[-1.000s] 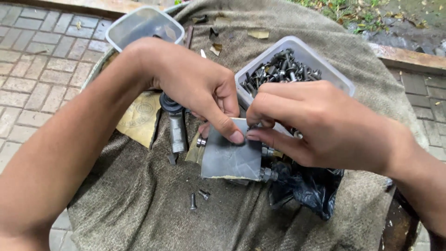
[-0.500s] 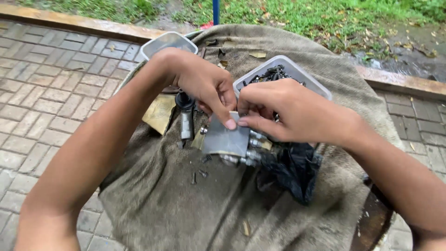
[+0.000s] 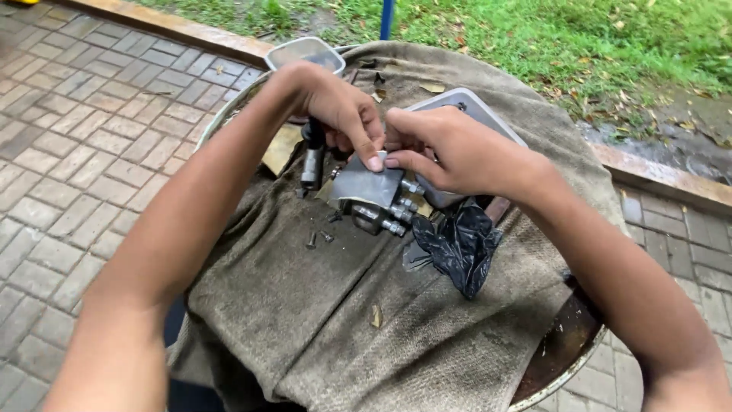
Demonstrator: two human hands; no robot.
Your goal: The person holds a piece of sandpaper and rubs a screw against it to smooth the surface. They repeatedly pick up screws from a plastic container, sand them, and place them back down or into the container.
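A flat grey metal plate (image 3: 367, 185) with several bolts (image 3: 396, 216) sticking out of its lower right edge rests on a cloth-covered round table. My left hand (image 3: 343, 118) pinches the plate's top edge with thumb and forefinger. My right hand (image 3: 450, 152) meets it there, fingertips pressed against the same top edge; whether it holds a small part I cannot tell. A dark cylindrical tool (image 3: 312, 156) lies just left of the plate, under my left hand.
A grey plastic tub (image 3: 476, 107) sits behind my right hand, a second lidded tub (image 3: 306, 52) at the far edge. A crumpled black plastic bag (image 3: 457, 244) lies right of the plate. Loose screws (image 3: 319, 238) dot the brown cloth (image 3: 343, 320). Brick paving and grass surround the table.
The view has pulled back and tilted up, so hands and plate look smaller and farther away. Both hands stay at the plate's top edge, fingertips now closer together.
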